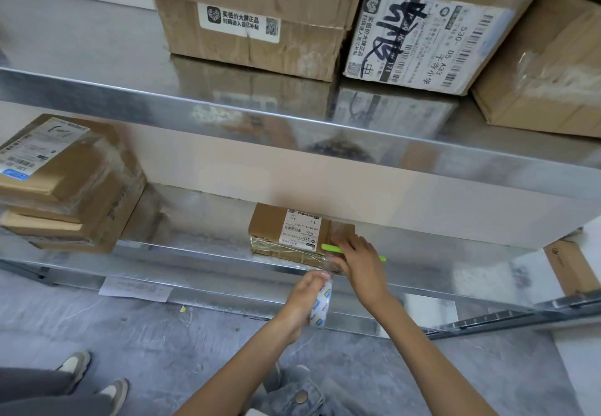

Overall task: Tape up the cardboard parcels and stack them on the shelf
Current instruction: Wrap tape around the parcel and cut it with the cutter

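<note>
Cardboard parcel (270, 223), flat and rectangular, lies on the lower shelf (201, 220) near its front edge, a little right of centre. Its long axis runs left to right along the shelf, turned slightly so that the right end sits nearer the camera. A white printed label faces up, and the front side is glossy with wrinkled clear tape. The shelving is shiny galvanised metal that mirrors what stands on it. The upper shelf (97, 47) carries the biggest things, large brown boxes: a plain box (546, 67) at the right, a box with a wide white label scrawled in black marker (422, 38) in the middle, and a labelled box (250, 34) with another box on top of it. At the left of the lower shelf sits a stack of flat taped parcels (65, 181). Below is a grey concrete floor (162, 334) with a paper sheet (135, 288) on it, and another person's two shoes (78, 367) at the bottom left. The right hand (361, 262) rests on the parcel's right end, fingers curled around a thin green stick (330, 247). The left hand (304, 298), just below the shelf edge, grips a tape roll (322, 308).
</note>
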Available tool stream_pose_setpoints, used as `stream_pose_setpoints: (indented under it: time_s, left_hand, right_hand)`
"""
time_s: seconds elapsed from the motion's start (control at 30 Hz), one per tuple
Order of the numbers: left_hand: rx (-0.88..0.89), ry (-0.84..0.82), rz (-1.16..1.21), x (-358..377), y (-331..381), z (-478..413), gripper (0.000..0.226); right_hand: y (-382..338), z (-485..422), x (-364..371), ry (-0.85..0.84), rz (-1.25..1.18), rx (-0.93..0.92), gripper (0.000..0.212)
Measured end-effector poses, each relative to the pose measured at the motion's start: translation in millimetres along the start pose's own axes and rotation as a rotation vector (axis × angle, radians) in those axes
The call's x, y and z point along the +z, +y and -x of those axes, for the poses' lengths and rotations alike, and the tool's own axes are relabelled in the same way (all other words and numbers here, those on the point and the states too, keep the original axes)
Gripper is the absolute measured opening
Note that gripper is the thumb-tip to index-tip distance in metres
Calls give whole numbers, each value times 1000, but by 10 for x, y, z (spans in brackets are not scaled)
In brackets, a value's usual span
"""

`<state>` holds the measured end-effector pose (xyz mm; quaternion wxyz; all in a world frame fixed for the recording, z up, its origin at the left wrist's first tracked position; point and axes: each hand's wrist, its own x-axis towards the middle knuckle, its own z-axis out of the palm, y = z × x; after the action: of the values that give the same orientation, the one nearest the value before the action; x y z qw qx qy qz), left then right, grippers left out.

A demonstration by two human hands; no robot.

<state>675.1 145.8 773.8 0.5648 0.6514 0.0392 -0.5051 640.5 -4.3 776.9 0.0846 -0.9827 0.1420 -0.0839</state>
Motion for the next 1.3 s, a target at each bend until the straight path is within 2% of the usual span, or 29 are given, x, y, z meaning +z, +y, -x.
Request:
stream_pose_setpoints:
  time_s: [0.2, 0.33, 0.43, 0.47, 0.57, 0.63, 0.77, 0.87, 0.97, 1.1, 1.13, 1.2, 1.27, 1.3]
  left_hand:
    - [12, 39, -13, -86, -16, 27, 18]
    - [46, -12, 10, -58, 14, 69, 12]
    - [52, -45, 3, -53, 14, 83, 13]
    - [47, -48, -7, -51, 8, 79, 13]
    - [28, -43, -26, -31, 0, 78, 12]
    - [24, -45, -35, -20, -8, 72, 12]
    - [59, -65, -25, -9, 1, 99, 12]
    - [103, -79, -18, -10, 0, 133, 14]
    - [151, -100, -18, -17, 5, 183, 15]
    - [198, -118, -29, -30, 47, 261, 18]
    - [205, -120, -32, -36, 59, 276, 19]
    - [234, -128, -54, -47, 104, 314, 19]
    - [280, -138, -87, -60, 156, 344, 20]
    - [311, -147, -104, -68, 177, 350, 20]
  right_hand:
    - [-5, 8, -2, -14, -53, 8, 44]
    - [2, 49, -131, -37, -309, 76, 48]
    - [-24, 147, -309, 38, -531, 158, 32]
    - [-4, 173, -359, 45, -576, 209, 35]
    - [139, 190, -370, 39, -581, 331, 23]
    - [230, 162, -347, 115, -600, 385, 14]
    - [361, 80, -284, 210, -449, 472, 25]
    - [531, -68, -60, 77, -388, 552, 24]
    - [656, -178, 168, -117, -354, 579, 46]
    - [757, -200, 236, -148, -432, 603, 46]
    - [764, -195, 172, -113, -418, 584, 42]
    - [714, -173, -52, 71, -415, 536, 32]
    - [508, -90, -441, 288, -546, 516, 22]
    - [363, -26, -633, 323, -658, 500, 19]
